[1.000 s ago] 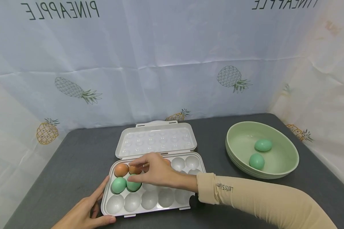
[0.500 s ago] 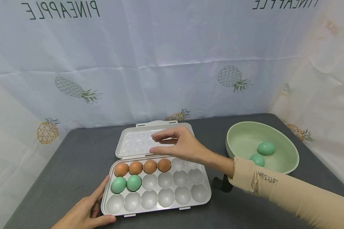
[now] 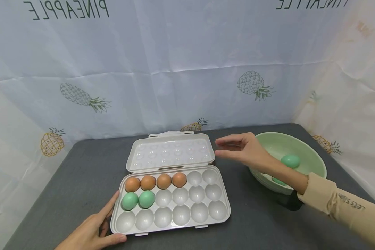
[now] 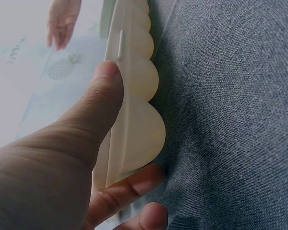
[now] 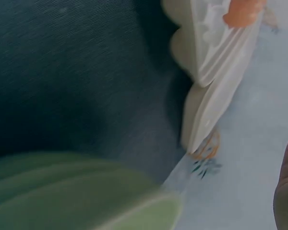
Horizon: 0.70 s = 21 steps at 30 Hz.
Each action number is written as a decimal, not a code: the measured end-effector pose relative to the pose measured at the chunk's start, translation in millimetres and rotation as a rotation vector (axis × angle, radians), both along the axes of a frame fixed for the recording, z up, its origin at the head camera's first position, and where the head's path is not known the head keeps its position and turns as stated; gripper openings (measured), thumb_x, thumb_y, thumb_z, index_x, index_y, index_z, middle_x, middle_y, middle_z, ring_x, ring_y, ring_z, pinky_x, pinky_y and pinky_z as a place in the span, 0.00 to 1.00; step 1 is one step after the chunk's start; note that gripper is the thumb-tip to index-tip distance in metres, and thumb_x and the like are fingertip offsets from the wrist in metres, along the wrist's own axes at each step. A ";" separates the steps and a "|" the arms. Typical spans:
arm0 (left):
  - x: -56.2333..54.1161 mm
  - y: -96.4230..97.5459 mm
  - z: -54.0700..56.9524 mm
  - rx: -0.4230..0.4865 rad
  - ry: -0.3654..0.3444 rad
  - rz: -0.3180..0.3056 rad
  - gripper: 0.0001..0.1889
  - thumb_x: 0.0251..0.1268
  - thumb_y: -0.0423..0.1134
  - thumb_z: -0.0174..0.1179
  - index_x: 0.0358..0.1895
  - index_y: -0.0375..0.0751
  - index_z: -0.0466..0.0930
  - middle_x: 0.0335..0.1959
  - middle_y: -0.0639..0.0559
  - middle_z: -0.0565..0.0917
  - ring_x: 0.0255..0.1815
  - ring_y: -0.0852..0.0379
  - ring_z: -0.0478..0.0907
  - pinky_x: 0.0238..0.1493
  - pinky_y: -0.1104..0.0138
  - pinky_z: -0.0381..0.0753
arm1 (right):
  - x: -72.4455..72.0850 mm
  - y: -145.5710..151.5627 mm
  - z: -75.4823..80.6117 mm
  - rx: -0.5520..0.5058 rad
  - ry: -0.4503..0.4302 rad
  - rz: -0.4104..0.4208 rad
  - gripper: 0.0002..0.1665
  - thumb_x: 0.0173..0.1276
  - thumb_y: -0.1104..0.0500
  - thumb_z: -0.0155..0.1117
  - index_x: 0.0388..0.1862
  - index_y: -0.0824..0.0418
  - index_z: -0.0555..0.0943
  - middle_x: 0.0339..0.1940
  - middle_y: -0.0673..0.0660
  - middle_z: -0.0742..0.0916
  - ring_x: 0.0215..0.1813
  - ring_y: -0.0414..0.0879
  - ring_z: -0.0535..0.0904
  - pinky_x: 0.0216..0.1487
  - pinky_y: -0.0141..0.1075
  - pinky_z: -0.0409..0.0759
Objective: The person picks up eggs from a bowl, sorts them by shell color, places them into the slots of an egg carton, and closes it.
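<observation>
A white egg box [image 3: 203, 222] with its lid [image 3: 172, 152] folded back lies on the table. Several brown eggs [image 3: 164, 181] fill the left part of its back row, and two green eggs [image 3: 146, 199] sit in the middle row's left cups. My left hand [image 3: 95, 224] grips the box's near left corner, the thumb on the front rim [image 4: 108, 72] and the fingers along the left end. My right hand [image 3: 245, 147], holding nothing, hovers between the lid and the green bowl [image 3: 315, 152], thumb apart from the fingers. Inside the bowl are two green eggs [image 3: 290, 160], one partly hidden by my forearm.
The dark table [image 3: 90, 166] runs back to a hanging cloth [image 3: 162, 100] printed with pineapples. The bowl's rim rises at the right, appearing close in the right wrist view. The raised lid edge stands behind the cups.
My right hand has lifted away from the middle-row green egg and moved right, over the lid and towards the bowl. The left hand keeps its place on the box.
</observation>
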<state>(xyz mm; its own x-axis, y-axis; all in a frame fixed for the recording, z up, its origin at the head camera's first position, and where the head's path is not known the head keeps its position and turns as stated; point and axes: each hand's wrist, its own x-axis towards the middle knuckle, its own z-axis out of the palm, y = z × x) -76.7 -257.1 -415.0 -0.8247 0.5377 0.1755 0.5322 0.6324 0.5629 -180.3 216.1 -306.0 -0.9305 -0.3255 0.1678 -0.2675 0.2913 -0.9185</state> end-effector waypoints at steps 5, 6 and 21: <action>0.1 -0.5 0.7 -0.003 -0.018 0.006 0.60 0.55 0.44 0.77 0.83 0.35 0.41 0.20 0.75 0.65 0.19 0.81 0.60 0.19 0.80 0.63 | 1.3 39.1 -2.4 0.038 0.052 -0.028 0.21 0.66 0.61 0.73 0.57 0.65 0.85 0.50 0.41 0.90 0.53 0.34 0.88 0.54 0.30 0.86; 0.1 -0.5 0.8 -0.003 -0.022 0.006 0.60 0.56 0.44 0.77 0.83 0.35 0.41 0.20 0.74 0.65 0.19 0.81 0.60 0.19 0.80 0.63 | 1.4 47.1 -2.0 0.048 0.059 -0.033 0.20 0.67 0.62 0.73 0.57 0.65 0.85 0.50 0.39 0.90 0.52 0.34 0.88 0.53 0.30 0.86; 0.1 0.5 0.3 0.010 0.010 -0.003 0.60 0.54 0.45 0.78 0.83 0.35 0.43 0.23 0.71 0.68 0.20 0.82 0.61 0.20 0.82 0.63 | -0.3 140.9 -16.4 0.335 0.053 0.022 0.25 0.68 0.61 0.72 0.63 0.65 0.82 0.57 0.47 0.89 0.57 0.31 0.86 0.51 0.26 0.84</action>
<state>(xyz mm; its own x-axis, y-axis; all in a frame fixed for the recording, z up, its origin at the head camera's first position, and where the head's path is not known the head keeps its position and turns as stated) -76.6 -256.6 -414.6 -0.8210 0.5387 0.1891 0.5400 0.6251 0.5637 -180.6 357.0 -322.4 -0.9156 -0.3903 0.0966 -0.3221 0.5681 -0.7573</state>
